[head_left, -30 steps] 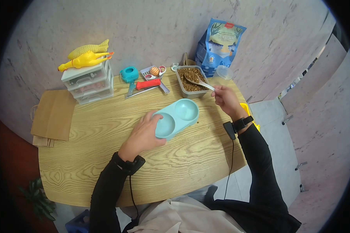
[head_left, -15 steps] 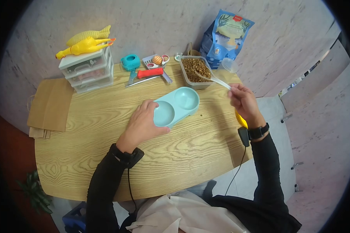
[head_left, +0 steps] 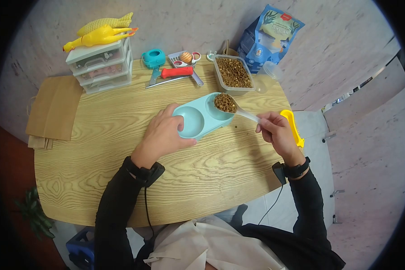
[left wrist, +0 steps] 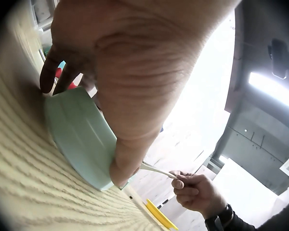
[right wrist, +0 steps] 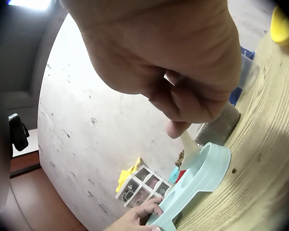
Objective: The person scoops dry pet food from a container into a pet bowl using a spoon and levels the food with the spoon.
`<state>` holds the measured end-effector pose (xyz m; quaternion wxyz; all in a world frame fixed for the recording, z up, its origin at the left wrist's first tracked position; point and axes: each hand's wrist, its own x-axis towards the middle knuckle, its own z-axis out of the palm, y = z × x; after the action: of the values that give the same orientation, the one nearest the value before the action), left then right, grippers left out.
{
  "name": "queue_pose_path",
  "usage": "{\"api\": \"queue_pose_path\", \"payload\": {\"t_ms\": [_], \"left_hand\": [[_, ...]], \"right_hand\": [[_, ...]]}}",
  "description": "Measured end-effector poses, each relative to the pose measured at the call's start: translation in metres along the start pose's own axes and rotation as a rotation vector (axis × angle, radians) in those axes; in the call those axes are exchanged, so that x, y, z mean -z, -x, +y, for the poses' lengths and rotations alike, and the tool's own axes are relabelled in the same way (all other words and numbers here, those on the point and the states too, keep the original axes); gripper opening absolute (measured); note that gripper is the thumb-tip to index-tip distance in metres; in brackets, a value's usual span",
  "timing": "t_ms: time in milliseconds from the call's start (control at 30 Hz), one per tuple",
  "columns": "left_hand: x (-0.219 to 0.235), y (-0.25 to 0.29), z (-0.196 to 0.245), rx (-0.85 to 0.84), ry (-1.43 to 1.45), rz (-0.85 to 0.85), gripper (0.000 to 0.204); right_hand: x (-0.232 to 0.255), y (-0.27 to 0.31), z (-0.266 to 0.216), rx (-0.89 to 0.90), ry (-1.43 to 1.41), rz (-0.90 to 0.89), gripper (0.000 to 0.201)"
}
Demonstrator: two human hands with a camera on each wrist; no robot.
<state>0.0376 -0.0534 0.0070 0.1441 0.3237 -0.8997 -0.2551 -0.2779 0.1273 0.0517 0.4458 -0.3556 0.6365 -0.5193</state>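
While the spoon hangs loaded over the bowl, findings run view by view.

Head view, step: right hand (head_left: 276,132) holds a spoon (head_left: 238,110) heaped with kibble (head_left: 225,102) above the far well of the double bowl (head_left: 201,119). Judgement: tip slowly, low over the well's middle, so nothing rolls over the rim; one pellet already lies on the table (head_left: 121,148) just beside the bowl.
Head view, left grip: left hand (head_left: 162,137) rests on the bowl's near end, fingers over the rim, thumb along its side, steadying it.
Head view, supply: tub (head_left: 234,74) of kibble stands behind the bowl, bag (head_left: 267,38) behind that.
Left wrist view, grip: fingers and thumb (left wrist: 125,166) curl round the bowl (left wrist: 79,139) edge, pressing it to the table.
Right wrist view, grip: fingers (right wrist: 192,103) closed tight on the spoon handle (right wrist: 189,147), pinching it; spoon points down toward the bowl (right wrist: 202,175).
Right wrist view, advice: keep that pinch firm while turning the wrist.
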Motion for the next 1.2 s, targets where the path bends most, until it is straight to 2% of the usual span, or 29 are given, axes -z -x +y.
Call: {"api": "queue_pose_path", "payload": {"t_ms": [133,200,233,300,333,400,433,500,533,600,633,700,933,1000,1033,1067,1167,1200], "left_hand": [[0.002,0.0,0.0,-0.002,0.015,-0.013,0.052],[0.003,-0.001,0.001,0.017,0.015,-0.021,0.051],[0.002,-0.001,0.0,0.019,0.016,-0.021,0.051],[-0.002,0.0,-0.003,-0.015,0.015,0.017,0.051],[-0.002,0.001,-0.004,-0.011,0.017,0.017,0.051],[-0.002,0.001,-0.004,-0.025,-0.006,0.042,0.051],[-0.001,0.001,-0.004,-0.023,-0.004,0.042,0.051],[0.001,0.0,-0.005,-0.006,-0.016,-0.005,0.056],[0.002,0.0,-0.004,-0.001,-0.012,-0.004,0.056],[0.004,-0.001,-0.001,0.03,0.014,-0.022,0.069],[0.001,-0.001,-0.003,0.032,0.018,-0.019,0.069],[-0.007,-0.001,-0.007,-0.014,0.047,0.045,0.086],[-0.006,0.002,-0.005,-0.012,0.05,0.073,0.1],[-0.008,0.001,-0.008,-0.036,0.062,0.074,0.101],[-0.006,-0.001,-0.007,-0.058,0.052,0.086,0.101],[-0.006,0.0,-0.005,-0.043,0.054,0.076,0.101],[-0.001,0.001,0.002,-0.031,0.046,0.061,0.102],[0.0,0.002,0.003,-0.003,0.049,0.053,0.103]], "right_hand": [[-0.008,0.0,0.007,0.039,0.194,0.005,0.016],[-0.02,0.005,0.006,0.346,0.668,0.047,0.014],[-0.025,0.007,0.004,0.345,0.668,0.045,0.014],[-0.033,0.012,0.0,0.56,0.923,0.078,0.017],[-0.035,0.013,-0.001,0.559,0.923,0.074,0.017],[-0.038,0.014,-0.003,0.788,1.251,0.071,0.028],[-0.04,0.017,-0.006,0.787,1.252,0.067,0.028],[-0.045,0.023,-0.015,0.862,1.495,0.067,0.038],[-0.045,0.025,-0.016,0.862,1.497,0.061,0.038],[-0.044,0.027,-0.019,0.959,1.47,0.099,0.039],[-0.042,0.028,-0.019,0.961,1.473,0.095,0.039],[-0.038,0.03,-0.018,0.916,1.406,0.125,0.036],[-0.032,0.025,-0.02,0.912,1.327,0.137,0.031],[-0.023,0.013,-0.028,0.915,1.186,0.262,0.027],[-0.017,0.005,-0.034,0.851,1.158,0.329,0.022],[-0.01,-0.009,-0.037,0.863,1.16,0.355,0.022],[0.013,-0.05,-0.039,0.833,1.244,0.443,0.025],[0.013,-0.06,-0.038,0.874,1.358,0.425,0.023]]}}
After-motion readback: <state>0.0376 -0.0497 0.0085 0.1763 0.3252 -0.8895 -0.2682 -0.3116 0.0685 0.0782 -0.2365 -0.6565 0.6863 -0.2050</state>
